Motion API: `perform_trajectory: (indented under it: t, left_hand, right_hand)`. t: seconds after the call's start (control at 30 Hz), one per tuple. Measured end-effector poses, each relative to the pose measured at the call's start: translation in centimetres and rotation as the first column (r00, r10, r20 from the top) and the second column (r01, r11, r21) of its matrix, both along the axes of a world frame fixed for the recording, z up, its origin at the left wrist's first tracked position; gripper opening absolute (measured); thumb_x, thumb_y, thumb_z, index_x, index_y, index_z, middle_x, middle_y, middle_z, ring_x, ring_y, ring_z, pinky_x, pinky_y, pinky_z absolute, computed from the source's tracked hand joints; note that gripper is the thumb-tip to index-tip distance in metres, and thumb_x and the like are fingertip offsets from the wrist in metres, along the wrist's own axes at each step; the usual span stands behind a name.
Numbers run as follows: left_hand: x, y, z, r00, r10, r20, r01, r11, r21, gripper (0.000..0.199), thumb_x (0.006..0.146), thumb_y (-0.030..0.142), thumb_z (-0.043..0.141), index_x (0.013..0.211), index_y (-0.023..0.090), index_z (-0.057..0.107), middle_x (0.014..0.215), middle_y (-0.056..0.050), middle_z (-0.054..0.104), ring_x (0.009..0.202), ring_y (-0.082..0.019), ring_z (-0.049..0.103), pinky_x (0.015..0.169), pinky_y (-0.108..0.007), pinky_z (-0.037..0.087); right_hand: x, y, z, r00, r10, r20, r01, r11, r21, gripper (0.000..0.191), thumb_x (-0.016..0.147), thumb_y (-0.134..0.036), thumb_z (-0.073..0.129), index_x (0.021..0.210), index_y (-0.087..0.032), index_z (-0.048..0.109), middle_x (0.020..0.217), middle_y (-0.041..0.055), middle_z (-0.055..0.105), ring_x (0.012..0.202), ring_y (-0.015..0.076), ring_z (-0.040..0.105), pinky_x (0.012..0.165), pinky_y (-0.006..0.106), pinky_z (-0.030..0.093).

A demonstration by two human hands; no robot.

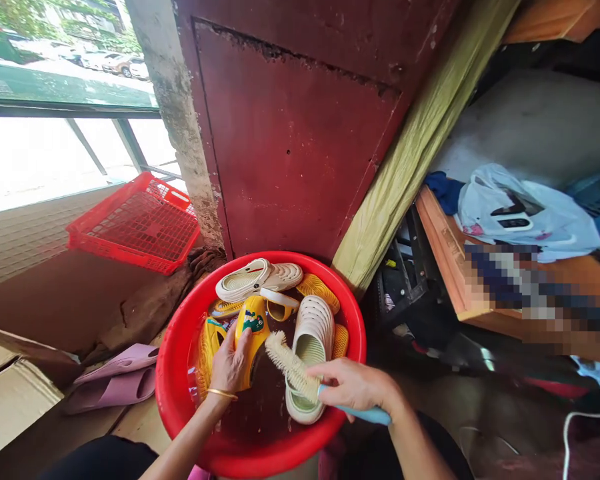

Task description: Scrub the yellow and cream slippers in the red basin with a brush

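My left hand (230,363) is closed around a yellow slipper (254,340) with a green cartoon figure on its top, held over a red basin (165,380). In my right hand (357,383) is a scrubbing brush (293,367) with cream bristles and a blue handle; its bristle end points toward the yellow slipper, a small gap apart. Beneath the brush a white clog (314,333) rests in the basin. Another white clog (245,281) lies at the basin's far side. Several more yellow slippers sit around them, partly hidden. Dark water covers the basin's bottom.
A red plastic crate (135,223) stands at the left by the window. Pink slippers (115,380) lie on the floor left of the basin. Behind is a dark red door (290,147) with a yellow-green curtain (405,160). A wooden table (445,260) with plastic bags stands at the right.
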State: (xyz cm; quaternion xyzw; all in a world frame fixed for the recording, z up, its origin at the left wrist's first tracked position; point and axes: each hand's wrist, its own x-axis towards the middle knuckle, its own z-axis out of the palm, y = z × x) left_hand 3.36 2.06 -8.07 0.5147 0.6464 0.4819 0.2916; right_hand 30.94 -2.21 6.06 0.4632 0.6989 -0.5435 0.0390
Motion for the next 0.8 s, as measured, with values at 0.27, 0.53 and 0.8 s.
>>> perform_trajectory:
  t: [0.27,0.53,0.8]
  left_hand:
    - [-1.3,-0.6,3.6,0.941,0.053,-0.333,0.092,0.909,0.406,0.058,0.095,0.045,0.051,0.147,0.019,0.049,0.144,-0.015,0.062,0.132,-0.031,0.059,0.111,-0.045,0.046]
    - [-0.3,0.5,5.0,0.999,-0.041,-0.025,0.045,0.982,0.185,0.065,0.09,0.061,0.054,0.141,0.021,0.058,0.127,-0.01,0.071,0.121,-0.03,0.065,0.103,-0.039,0.052]
    - [0.2,1.5,5.8,0.86,0.1,0.5,-0.004,0.982,-0.19,0.073,0.077,0.068,0.065,0.134,0.021,0.063,0.121,-0.007,0.074,0.097,-0.026,0.072,0.077,-0.033,0.06]
  right_hand:
    - [0.9,1.7,-0.8,0.963,-0.265,-0.057,0.271,0.941,0.202,0.06,0.087,-0.02,0.056,0.146,-0.022,0.054,0.097,0.0023,0.072,0.054,0.0084,0.061,0.05,0.016,0.043]
    - [0.6,2.0,-1.0,0.975,-0.217,-0.058,0.224,0.949,0.224,0.061,0.088,-0.023,0.056,0.149,-0.024,0.051,0.093,0.0008,0.071,0.049,0.0092,0.061,0.05,0.019,0.044]
    - [-1.5,2.4,-2.5,0.991,-0.125,-0.042,0.132,0.901,0.414,0.055,0.087,-0.026,0.056,0.141,-0.022,0.061,0.117,0.0058,0.074,0.095,0.0214,0.068,0.079,0.025,0.048]
